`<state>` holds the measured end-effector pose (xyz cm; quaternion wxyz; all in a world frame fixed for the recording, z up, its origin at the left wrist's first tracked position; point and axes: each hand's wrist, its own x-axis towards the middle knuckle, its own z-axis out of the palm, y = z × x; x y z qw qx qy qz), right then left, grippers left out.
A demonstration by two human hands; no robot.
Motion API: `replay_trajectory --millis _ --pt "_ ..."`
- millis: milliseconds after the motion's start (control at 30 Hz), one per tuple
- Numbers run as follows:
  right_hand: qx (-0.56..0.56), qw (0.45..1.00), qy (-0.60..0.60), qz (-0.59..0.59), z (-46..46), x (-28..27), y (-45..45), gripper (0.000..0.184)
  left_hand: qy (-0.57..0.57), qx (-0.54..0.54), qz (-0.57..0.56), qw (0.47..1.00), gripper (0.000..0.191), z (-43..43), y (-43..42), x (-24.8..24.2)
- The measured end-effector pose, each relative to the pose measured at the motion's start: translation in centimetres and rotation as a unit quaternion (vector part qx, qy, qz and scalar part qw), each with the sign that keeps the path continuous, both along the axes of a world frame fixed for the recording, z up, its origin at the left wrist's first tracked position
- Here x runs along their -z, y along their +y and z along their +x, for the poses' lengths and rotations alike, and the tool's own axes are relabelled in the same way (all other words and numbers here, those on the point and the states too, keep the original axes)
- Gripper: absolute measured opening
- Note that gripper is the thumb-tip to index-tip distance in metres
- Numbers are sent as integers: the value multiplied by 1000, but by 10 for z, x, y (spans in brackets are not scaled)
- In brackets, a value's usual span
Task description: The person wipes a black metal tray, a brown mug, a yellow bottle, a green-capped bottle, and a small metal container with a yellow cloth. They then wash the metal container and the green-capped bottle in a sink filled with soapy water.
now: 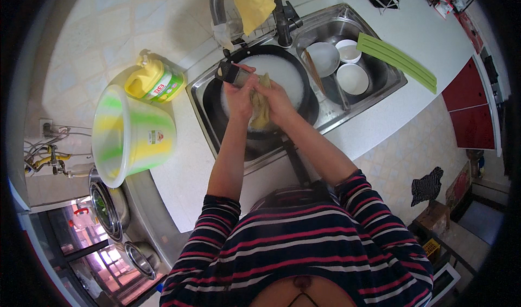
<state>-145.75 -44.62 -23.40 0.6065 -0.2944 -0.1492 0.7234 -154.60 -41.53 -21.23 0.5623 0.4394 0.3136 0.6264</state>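
Observation:
Above a black wok of sudsy water, my left hand grips a small container with a black end and a greyish, see-through body. A yellowish-green dishcloth is bunched in my right hand, pressed against the container. Both hands meet there, so part of the container is hidden. The wok sits in the left basin of a steel double sink, its long handle pointing towards me.
In the right basin are white bowls, wooden chopsticks and a metal utensil. A green ridged strip overlaps its edge. The faucet carries a yellow cloth. Left stand a yellow detergent jug and a tilted plastic bucket.

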Motion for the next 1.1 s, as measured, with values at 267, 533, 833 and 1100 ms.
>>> replay_trajectory --millis 267,533,833,1100 --pt "-126 970 -195 73 29 20 3 23 41 19 -8 999 34 -7 1 -2" --pt "-214 396 -877 169 36 86 13 45 -131 89 -158 975 42 -48 -2 32" --pt "-261 421 -847 194 29 122 19 32 14 20 -114 993 35 -59 4 55" --pt "5 810 -510 291 12 11 -9 28 -9 -36 -138 990 31 -47 8 75"
